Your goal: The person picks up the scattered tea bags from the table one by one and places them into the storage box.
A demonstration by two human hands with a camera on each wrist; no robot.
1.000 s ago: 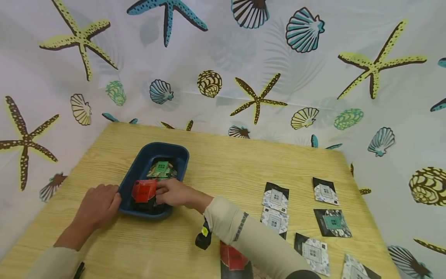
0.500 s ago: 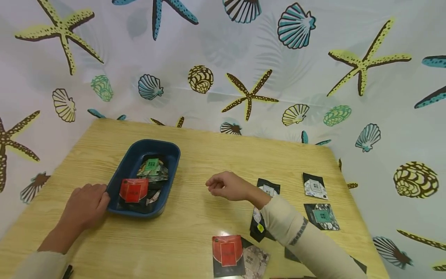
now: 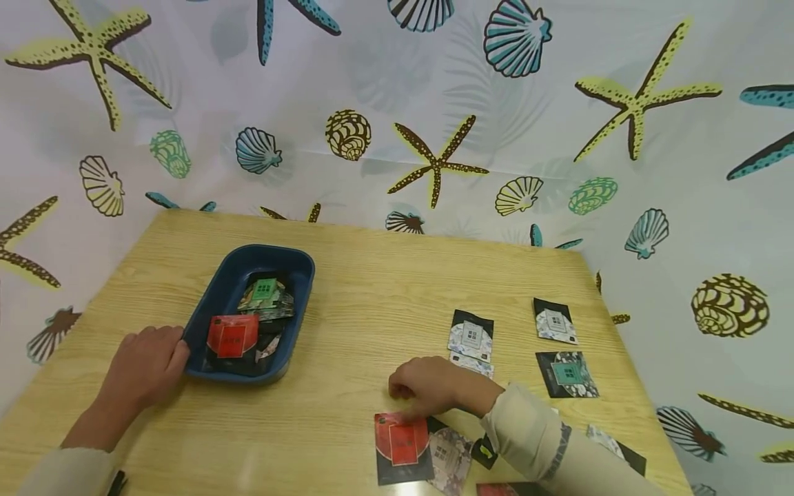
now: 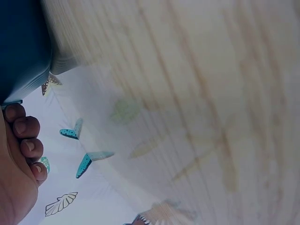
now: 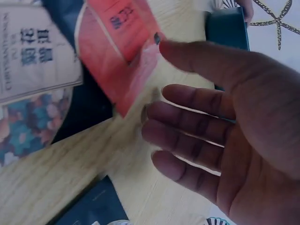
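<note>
Right wrist view, red packet (image 5: pixel 117 40) at the thumb tip of the right hand (image 5: pixel 243 126), fingers (image 5: pixel 180 119) slightly apart.

On the pale wood-grain table (image 3: pixel 360 296), the deep blue rectangular bin (image 3: pixel 302 296) stands at the left, with the left hand (image 3: pixel 145 362) just left of its near corner. Inside, a red-and-black flat packet (image 3: pixel 232 339) lies nearest, a green-labelled dark packet (image 3: pixel 265 293) beyond. Near the middle, beneath the right hand (image 3: pixel 428 384), another red-and-black packet (image 3: pixel 403 448) overlaps a brown floral packet (image 3: pixel 448 458) to its right. Farther right lies a black-and-white packet (image 3: pixel 471 336); at far right, another black-and-white packet (image 3: pixel 555 322) lies beyond a green-labelled floral packet (image 3: pixel 567 374). Behind the table hangs a white shell-and-starfish cloth (image 3: pixel 384 83).
</note>
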